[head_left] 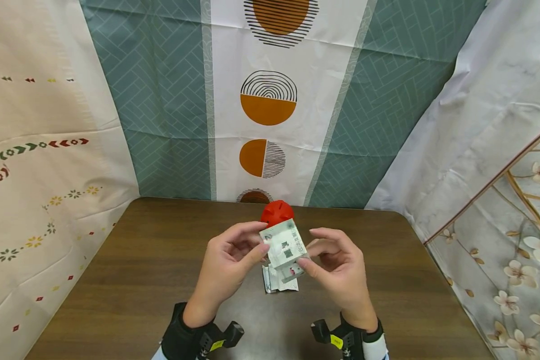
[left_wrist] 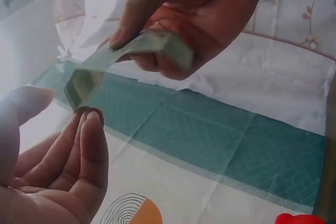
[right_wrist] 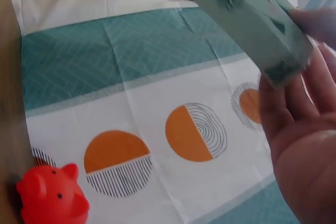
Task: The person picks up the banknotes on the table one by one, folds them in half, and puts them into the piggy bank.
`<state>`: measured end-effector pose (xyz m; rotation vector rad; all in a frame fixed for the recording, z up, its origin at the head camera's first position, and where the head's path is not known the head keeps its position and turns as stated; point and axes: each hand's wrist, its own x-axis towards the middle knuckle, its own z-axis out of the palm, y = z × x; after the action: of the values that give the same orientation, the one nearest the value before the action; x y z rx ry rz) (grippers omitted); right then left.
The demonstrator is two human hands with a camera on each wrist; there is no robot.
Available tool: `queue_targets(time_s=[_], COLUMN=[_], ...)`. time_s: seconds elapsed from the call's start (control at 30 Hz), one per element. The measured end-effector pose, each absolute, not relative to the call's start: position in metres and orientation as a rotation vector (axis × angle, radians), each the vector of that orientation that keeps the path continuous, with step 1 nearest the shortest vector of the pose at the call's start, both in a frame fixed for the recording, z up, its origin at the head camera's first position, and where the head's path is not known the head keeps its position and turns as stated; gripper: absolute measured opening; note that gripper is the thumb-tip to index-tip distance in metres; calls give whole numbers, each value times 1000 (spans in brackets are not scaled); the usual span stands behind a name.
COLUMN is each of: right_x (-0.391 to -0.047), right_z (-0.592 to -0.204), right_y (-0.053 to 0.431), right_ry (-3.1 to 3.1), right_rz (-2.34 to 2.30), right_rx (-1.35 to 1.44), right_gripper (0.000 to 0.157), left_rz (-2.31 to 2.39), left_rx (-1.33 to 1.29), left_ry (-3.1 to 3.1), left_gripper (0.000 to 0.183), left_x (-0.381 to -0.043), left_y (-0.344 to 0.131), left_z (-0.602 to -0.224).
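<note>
A folded pale-green banknote (head_left: 284, 245) is in the air between both hands, its folded end bent down. My right hand (head_left: 339, 262) pinches it by its right edge, thumb on the near face; the right wrist view shows the banknote (right_wrist: 252, 22) between thumb and fingers. My left hand (head_left: 231, 262) is at the opposite end. In the left wrist view, its fingertips (left_wrist: 90, 116) are right at the note's lower edge while the thumb stands apart. Beneath, another folded banknote (head_left: 272, 286) lies on the table, partly hidden by the held one.
A red piggy bank (head_left: 277, 212) stands behind the banknotes, near the far edge of the brown wooden table (head_left: 162, 250); its snout and ear show in the right wrist view. Patterned cloths (head_left: 175, 100) hang behind the table and along both sides.
</note>
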<state>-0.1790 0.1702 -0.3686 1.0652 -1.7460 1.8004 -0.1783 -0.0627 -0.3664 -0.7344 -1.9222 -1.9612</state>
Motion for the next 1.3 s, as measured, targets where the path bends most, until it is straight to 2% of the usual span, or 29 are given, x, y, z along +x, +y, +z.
queue_targets(time_s=[0.17,0.33,0.67,0.9,1.3], right_x=[-178,-176,-173,-172,-177], right_z=[-368,-371,-374,-372,-372], right_y=[162,152,143,147,151], right_ry=[-1595,-1551,-1662,-1751,-1720], right_rz=[1884,1924,1853,1784,1736], right_rx=[911,781,729,706,846], right_gripper=[50,44,39,37,31], left_rz=[-2027,-2001,-1853,-1812,-1613], left_rx=[-789,-771,-700,-744,-850], left_ry=[-1851,-1830,-1775,-1790,-1814], left_gripper=[53,55,43,30,20], left_x=[-178,-175,-174,-175,-178], left_y=[-58,-51,-45,-49,-51], left_z=[-367,-370,-370,-369,-368])
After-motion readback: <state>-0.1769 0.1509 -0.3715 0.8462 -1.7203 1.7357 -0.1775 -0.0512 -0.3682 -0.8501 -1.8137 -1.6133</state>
